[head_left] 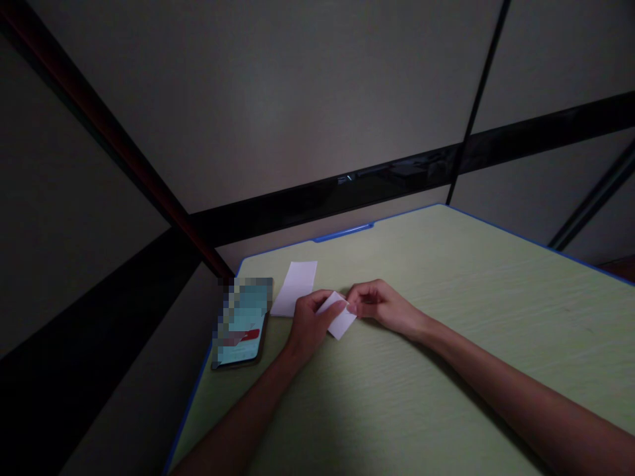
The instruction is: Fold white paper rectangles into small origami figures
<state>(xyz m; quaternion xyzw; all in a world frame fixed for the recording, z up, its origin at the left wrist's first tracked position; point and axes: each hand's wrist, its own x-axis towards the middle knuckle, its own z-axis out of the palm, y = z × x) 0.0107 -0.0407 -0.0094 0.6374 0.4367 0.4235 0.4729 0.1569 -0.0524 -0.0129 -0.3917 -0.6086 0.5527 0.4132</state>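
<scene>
Two hands at work, both mine, and two white papers up here! My left hand [310, 324] grips the small paper [342, 324], thumb pressed on top; my right hand [389, 307] pinches the same piece at its right-hand edge, fingertips drawn together. So it's right between my hands, over the counter [421, 403]. The other paper, one sheet [296, 285], lies just beyond my left hand. And one phone [243, 337], screen lit, left of that sheet!
</scene>
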